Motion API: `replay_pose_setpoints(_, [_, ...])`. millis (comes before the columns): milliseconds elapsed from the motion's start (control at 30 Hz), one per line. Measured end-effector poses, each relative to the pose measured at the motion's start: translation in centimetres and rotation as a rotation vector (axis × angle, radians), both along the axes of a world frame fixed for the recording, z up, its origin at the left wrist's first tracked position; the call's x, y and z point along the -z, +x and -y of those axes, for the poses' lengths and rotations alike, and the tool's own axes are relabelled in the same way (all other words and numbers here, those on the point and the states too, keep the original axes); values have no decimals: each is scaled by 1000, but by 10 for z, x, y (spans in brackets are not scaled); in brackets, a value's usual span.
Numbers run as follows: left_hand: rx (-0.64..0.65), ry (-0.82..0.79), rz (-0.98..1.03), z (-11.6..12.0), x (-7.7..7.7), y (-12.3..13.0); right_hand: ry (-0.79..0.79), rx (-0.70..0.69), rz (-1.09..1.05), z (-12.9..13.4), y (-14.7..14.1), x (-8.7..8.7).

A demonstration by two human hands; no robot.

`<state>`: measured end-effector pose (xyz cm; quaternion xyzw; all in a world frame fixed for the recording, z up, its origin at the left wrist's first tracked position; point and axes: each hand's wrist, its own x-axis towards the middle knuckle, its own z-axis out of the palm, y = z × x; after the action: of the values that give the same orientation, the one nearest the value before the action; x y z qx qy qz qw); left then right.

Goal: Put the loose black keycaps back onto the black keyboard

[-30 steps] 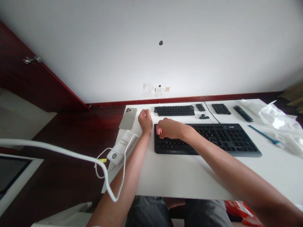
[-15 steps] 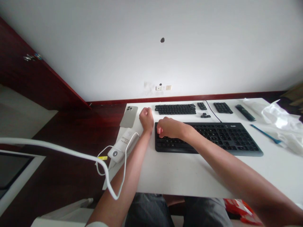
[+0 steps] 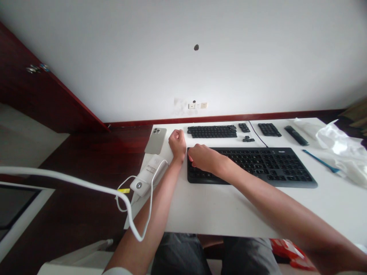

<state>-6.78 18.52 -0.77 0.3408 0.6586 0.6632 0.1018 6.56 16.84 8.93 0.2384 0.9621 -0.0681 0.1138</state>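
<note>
A black keyboard lies on the white table; many of its key positions look bare of caps. My right hand, fingers curled together, is over the keyboard's left end and covers its upper left keys. Whatever its fingertips pinch is hidden. Just left of the keyboard, my left hand is closed in a fist, and I cannot see what it holds, if anything. Behind the keyboard, black keycaps are laid out in rows. Smaller keycap groups include a block and an arrow cluster.
A phone and a white power bank-like device with a cable lie at the left. A white cable crosses the foreground. A dark oblong object, a blue tool and white plastic wrapping are at the right.
My right hand has shifted slightly left along the keyboard's top left corner, its fingers still curled. The left fist stays in place.
</note>
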Motion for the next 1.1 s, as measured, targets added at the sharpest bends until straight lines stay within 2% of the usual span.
replay_pose_setpoints(167, [5,8,-10,0,0,1,13,19,-23,-2,-2,4])
replay_pose_setpoints(367, [-4,-2,-12,0,0,2,-275,66,-17,-28,-5,5])
replay_pose_setpoints(433, [-2,-2,-15,1,0,3,-314,94,-9,-34,-5,4])
replay_pose_setpoints(667, [-2,-3,-35,1,0,6,-201,229,71,-30,-8,0])
replay_pose_setpoints(867, [-13,-44,-19,0,-1,8,-135,248,121,-23,-16,-4])
replay_pose_setpoints(1100, [-12,-31,-21,2,-3,9,-131,247,122,-21,-17,-4])
